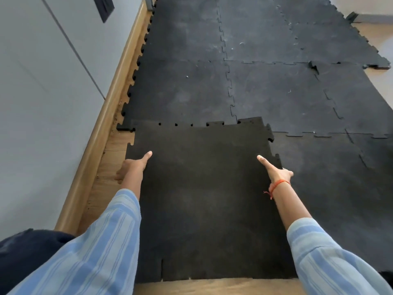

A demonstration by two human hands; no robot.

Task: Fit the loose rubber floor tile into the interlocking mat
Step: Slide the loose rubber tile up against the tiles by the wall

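Note:
A loose black rubber tile [204, 199] with jigsaw edges is held in front of me, its far edge overlapping the laid mat [265, 81]. My left hand [133, 168] grips its left edge, thumb on top and fingers underneath. My right hand [276, 170] grips the right edge the same way; an orange thread sits on that wrist. The tile's far right corner rides over the neighbouring mat tiles, and its far edge teeth lie on top of the mat's teeth rather than seated in them.
A grey wall [42, 103] with a wooden skirting board [110, 116] runs along the left. Bare wooden floor [110, 167] shows between skirting and tile, and below the tile's near edge. One mat seam is lifted at the upper right [313, 66].

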